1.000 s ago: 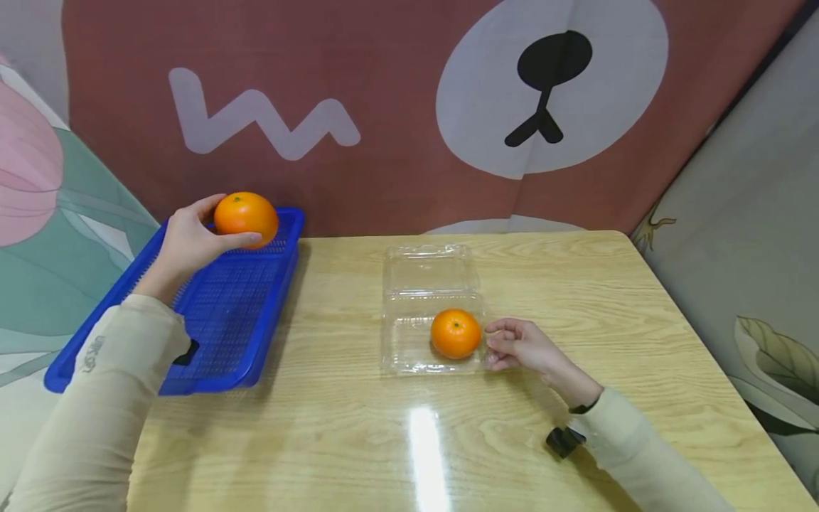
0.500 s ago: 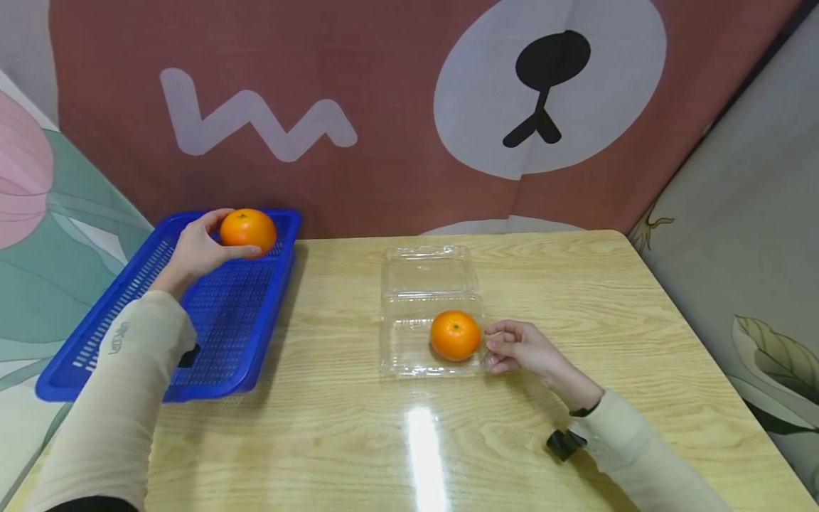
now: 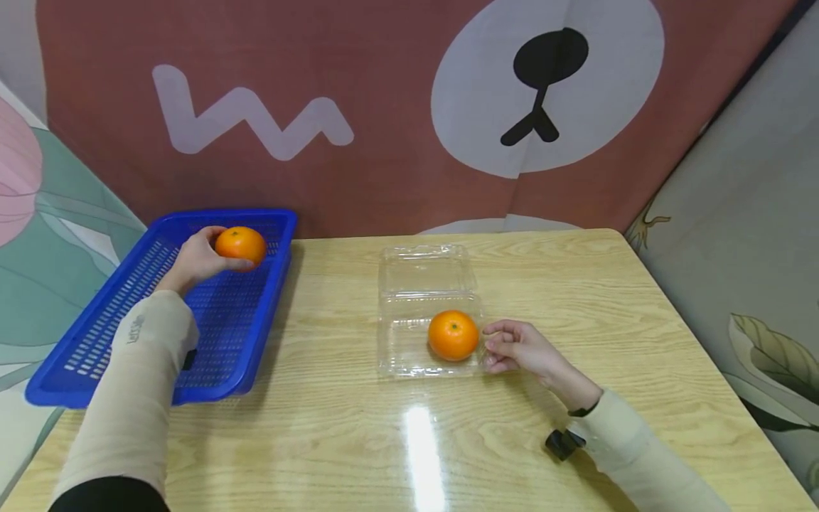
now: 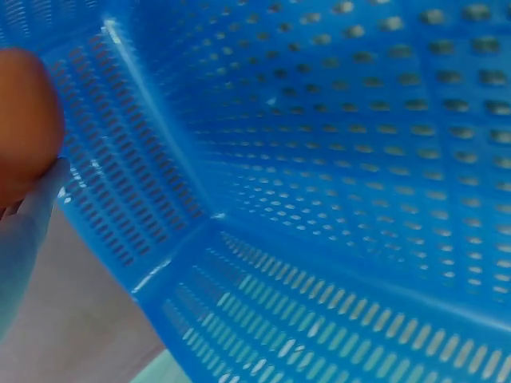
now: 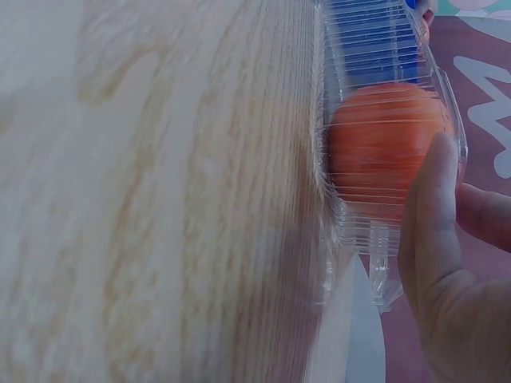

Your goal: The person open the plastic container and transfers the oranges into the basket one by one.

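My left hand (image 3: 200, 257) grips an orange (image 3: 241, 244) between thumb and fingers, low over the far end of the blue plastic basket (image 3: 224, 323). In the left wrist view the orange (image 4: 28, 120) shows at the left edge, beside the slotted basket wall (image 4: 263, 215). A clear plastic clamshell box (image 3: 399, 348) lies with its lid open on the table. In its near half sits another orange (image 3: 453, 336), towards the right wall. That wall is pinched by my right hand (image 3: 521, 350); in the right wrist view its fingers (image 5: 435, 215) lie against the ribbed plastic.
The basket stands at the left of the wooden table (image 3: 345, 441), against the brown printed backdrop (image 3: 384, 185). Black wrist cameras sit at both cuffs; the right one (image 3: 565, 444) is close to the tabletop. A grey patterned cloth (image 3: 755, 235) borders the right side.
My left hand has lowered the orange from above the basket's far rim down towards its inside. The right hand, the clamshell box and the orange in it have stayed in place.
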`<action>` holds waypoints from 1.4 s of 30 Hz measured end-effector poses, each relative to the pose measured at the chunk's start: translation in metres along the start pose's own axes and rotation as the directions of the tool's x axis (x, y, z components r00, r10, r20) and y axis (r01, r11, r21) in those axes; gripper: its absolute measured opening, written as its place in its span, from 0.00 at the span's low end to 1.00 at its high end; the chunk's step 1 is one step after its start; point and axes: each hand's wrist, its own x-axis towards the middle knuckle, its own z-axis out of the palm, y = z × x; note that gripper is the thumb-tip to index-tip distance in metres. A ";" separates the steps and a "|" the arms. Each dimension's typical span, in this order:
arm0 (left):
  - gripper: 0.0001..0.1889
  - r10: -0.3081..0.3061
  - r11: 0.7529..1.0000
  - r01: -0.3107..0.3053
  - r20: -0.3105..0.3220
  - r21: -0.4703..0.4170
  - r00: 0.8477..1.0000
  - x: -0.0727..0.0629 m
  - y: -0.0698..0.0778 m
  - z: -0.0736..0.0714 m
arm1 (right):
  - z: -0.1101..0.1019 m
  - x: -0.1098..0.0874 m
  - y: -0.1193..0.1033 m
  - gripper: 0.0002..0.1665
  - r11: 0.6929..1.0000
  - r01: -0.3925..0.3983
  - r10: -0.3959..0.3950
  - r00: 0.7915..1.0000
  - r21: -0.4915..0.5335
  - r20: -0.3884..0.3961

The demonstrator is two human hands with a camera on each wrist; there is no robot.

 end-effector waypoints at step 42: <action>0.53 -0.094 0.996 0.092 0.182 0.019 0.979 0.004 -0.037 0.023 | 0.001 0.000 -0.001 0.21 1.000 -0.005 0.005 1.000 0.021 -0.005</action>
